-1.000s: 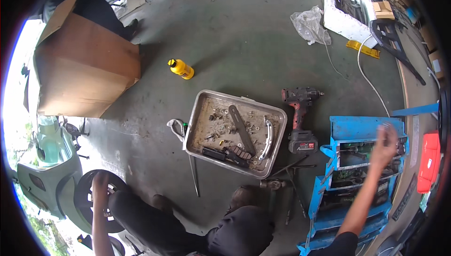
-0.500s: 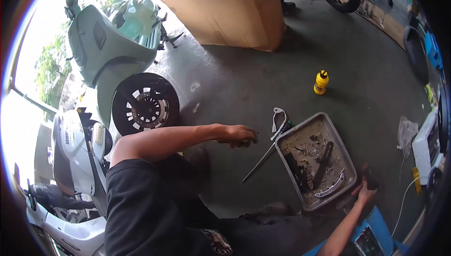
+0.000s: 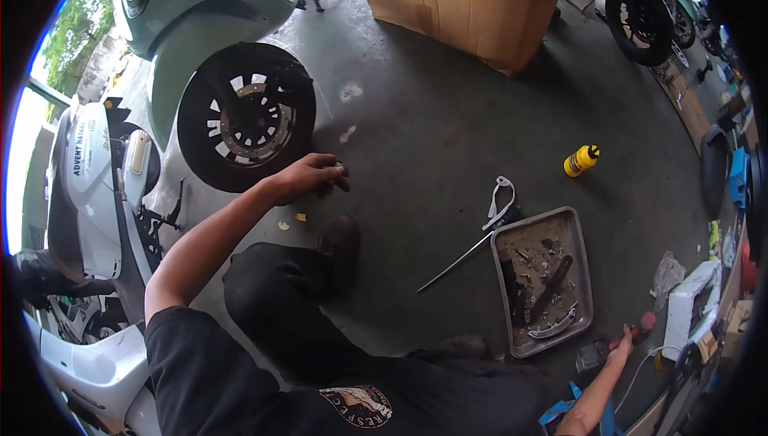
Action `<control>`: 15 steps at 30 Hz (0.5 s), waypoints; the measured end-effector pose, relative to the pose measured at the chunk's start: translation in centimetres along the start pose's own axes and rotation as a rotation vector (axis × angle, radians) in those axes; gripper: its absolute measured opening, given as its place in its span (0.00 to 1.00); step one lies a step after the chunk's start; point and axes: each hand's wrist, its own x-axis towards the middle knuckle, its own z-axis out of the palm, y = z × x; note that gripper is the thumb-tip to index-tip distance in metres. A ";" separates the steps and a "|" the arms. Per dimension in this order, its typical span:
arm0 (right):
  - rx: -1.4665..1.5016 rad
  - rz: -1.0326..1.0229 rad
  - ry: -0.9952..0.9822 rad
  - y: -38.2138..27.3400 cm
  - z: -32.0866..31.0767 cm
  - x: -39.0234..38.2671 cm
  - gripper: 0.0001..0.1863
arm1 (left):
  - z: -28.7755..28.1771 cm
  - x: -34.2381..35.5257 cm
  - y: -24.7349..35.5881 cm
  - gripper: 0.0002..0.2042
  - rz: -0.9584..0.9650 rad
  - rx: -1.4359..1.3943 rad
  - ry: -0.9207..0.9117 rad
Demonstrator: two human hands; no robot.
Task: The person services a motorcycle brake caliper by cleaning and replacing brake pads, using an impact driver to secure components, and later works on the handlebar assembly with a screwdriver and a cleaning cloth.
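Note:
My left hand [image 3: 308, 178] is in front of the scooter's black front wheel [image 3: 296, 128], fingers curled; anything between them is too small to make out. On the far right, my right hand [image 3: 619, 346] is wrapped round a red and dark power tool [image 3: 594, 354], apparently a cordless driver, low over the floor beside the tray. A grey metal tray [image 3: 586, 276] holds loose bolts, nuts, washers, a dark flat bar [image 3: 552, 290] and a silvery curved piece [image 3: 554, 323]. A white looped strap [image 3: 502, 200] and a long thin metal rod [image 3: 454, 262] lie along the tray's left side.
A yellow bottle [image 3: 581, 161] lies or leans beyond the tray. The pale green scooter [image 3: 216, 16] stands at far left, a white motorcycle [image 3: 100, 164] nearer. A big cardboard box [image 3: 472, 4] stands at the back. Clear plastic [image 3: 666, 278] and a white block [image 3: 692, 304] line the right.
The view has shifted. My left hand has moved left from near the tray to the front wheel. The tool in my right hand, blurred before, now shows its red end.

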 end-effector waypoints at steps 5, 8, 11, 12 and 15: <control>0.206 -0.242 -0.237 -8.4 -2.5 -8.4 0.10 | 1.2 4.6 -2.8 0.11 -0.074 -0.486 0.099; 0.082 -0.438 -0.373 -11.2 0.2 -18.8 0.14 | 3.3 9.1 -1.3 0.11 -0.016 -0.773 0.053; -0.365 -0.695 -0.286 -14.4 5.2 -28.9 0.22 | 6.1 12.2 2.1 0.11 0.038 -0.961 -0.096; -0.497 -0.781 -0.141 -14.7 7.8 -32.0 0.23 | 6.9 12.7 3.5 0.12 0.040 -1.008 -0.140; -1.056 -0.944 -0.289 -14.7 14.2 -40.9 0.23 | 8.5 12.5 7.6 0.13 0.102 -1.081 -0.277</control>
